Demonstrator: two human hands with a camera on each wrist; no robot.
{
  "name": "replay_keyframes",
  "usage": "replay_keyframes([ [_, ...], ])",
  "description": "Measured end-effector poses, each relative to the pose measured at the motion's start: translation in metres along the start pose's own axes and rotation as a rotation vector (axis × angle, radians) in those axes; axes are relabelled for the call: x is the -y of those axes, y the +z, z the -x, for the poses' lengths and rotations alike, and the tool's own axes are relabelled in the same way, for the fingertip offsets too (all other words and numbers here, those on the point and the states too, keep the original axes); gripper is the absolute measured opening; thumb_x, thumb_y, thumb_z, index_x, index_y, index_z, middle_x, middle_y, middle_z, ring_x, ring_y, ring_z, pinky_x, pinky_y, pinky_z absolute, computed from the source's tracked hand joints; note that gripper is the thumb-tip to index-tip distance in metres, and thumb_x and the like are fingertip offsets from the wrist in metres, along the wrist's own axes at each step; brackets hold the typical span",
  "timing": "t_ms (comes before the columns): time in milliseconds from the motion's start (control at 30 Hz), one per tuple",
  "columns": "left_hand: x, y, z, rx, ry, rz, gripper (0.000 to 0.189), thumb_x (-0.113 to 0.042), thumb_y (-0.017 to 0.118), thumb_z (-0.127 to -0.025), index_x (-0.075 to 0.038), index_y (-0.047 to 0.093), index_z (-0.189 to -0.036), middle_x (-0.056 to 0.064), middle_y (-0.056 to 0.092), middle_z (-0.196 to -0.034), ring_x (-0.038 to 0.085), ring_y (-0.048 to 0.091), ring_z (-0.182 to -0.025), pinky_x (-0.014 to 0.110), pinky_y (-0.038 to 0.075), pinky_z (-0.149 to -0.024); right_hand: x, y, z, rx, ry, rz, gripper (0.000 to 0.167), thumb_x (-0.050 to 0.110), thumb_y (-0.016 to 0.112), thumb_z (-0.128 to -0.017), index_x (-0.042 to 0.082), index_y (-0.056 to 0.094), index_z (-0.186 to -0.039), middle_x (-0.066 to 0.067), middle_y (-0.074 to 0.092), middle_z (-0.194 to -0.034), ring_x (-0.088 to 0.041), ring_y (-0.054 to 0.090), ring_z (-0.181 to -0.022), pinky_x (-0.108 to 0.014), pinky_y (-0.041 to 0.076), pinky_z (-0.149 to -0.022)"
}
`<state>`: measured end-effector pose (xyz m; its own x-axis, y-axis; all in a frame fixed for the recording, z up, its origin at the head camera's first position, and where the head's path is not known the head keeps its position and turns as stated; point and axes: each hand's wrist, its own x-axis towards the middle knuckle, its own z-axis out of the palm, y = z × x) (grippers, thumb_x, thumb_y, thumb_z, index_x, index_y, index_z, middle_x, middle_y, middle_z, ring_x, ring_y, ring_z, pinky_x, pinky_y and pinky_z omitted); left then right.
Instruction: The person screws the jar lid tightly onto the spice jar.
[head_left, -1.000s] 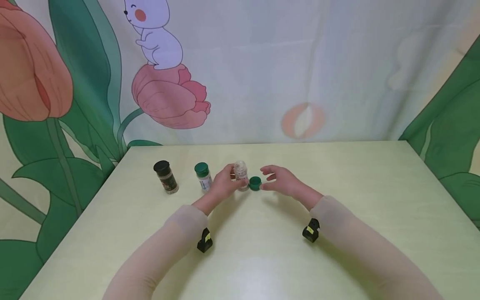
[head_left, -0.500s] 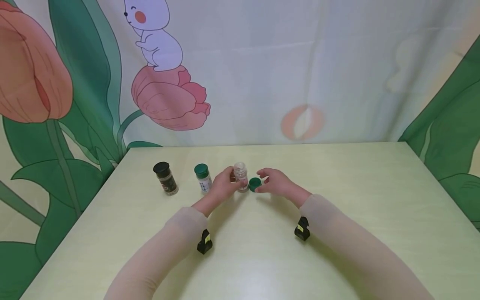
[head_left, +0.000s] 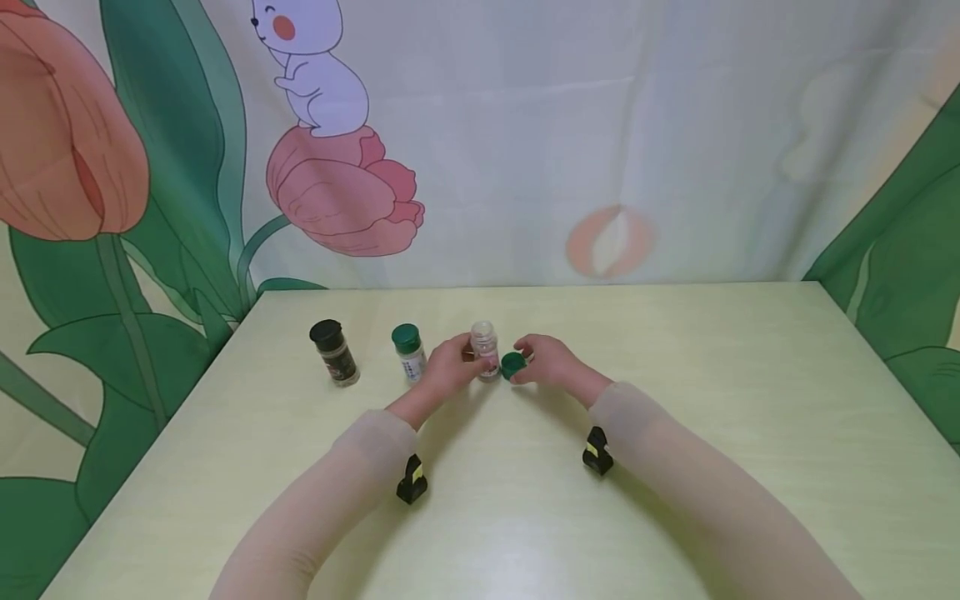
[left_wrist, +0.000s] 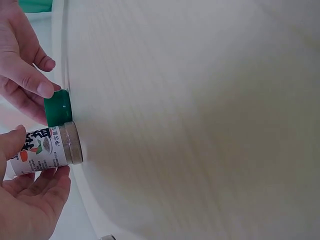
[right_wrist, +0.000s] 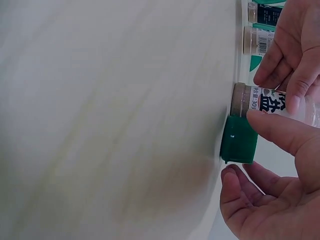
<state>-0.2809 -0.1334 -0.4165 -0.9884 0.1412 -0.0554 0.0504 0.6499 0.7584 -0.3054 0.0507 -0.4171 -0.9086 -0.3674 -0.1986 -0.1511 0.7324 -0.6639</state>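
My left hand (head_left: 452,367) grips an uncapped clear spice jar (head_left: 485,343), which stands upright on the table. In the left wrist view, the thumb and fingers lie on either side of the jar's white printed label (left_wrist: 42,150). Right beside the jar's base is its green cap (head_left: 513,365), its side seen in the right wrist view. My right hand (head_left: 553,362) has its thumb (right_wrist: 272,127) at one side of the cap and curled fingers at the other, pinching it. The jar's contents are hard to make out.
A green-capped spice jar (head_left: 409,353) stands left of the left hand, and a black-capped one (head_left: 334,353) farther left. Behind the pale table (head_left: 495,517) hangs a printed curtain (head_left: 495,167). Black wrist devices (head_left: 597,452) sit under both forearms.
My right hand has moved left and closed in on the green cap, and its fingers now meet it. The left hand keeps hold of the jar in place.
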Motion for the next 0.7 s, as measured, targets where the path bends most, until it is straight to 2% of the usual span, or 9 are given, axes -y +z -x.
replay_keyframes([
  [267, -0.0008, -0.0014, 0.0018, -0.009, 0.009, -0.023, 0.043, -0.021, 0.070, -0.098, 0.001, 0.063, -0.135, 0.021, 0.070, -0.131, 0.035, 0.066, -0.122, 0.046, 0.052, -0.108, 0.0023, 0.0021, 0.0000, -0.001, 0.012, 0.003, 0.056, 0.013, 0.075, -0.091, -0.006, 0.054, -0.140, -0.025, 0.060, -0.140, -0.033, 0.060, -0.125, -0.044, 0.049, -0.113],
  [700, 0.0000, -0.0024, 0.0015, 0.017, -0.002, -0.035, 0.044, -0.021, 0.068, -0.099, 0.000, 0.062, -0.137, 0.021, 0.069, -0.133, 0.035, 0.064, -0.128, 0.047, 0.050, -0.112, -0.0001, 0.0044, -0.0028, -0.021, 0.016, -0.008, 0.046, 0.012, 0.075, -0.091, -0.005, 0.060, -0.131, -0.021, 0.065, -0.134, -0.030, 0.061, -0.118, -0.042, 0.050, -0.110],
])
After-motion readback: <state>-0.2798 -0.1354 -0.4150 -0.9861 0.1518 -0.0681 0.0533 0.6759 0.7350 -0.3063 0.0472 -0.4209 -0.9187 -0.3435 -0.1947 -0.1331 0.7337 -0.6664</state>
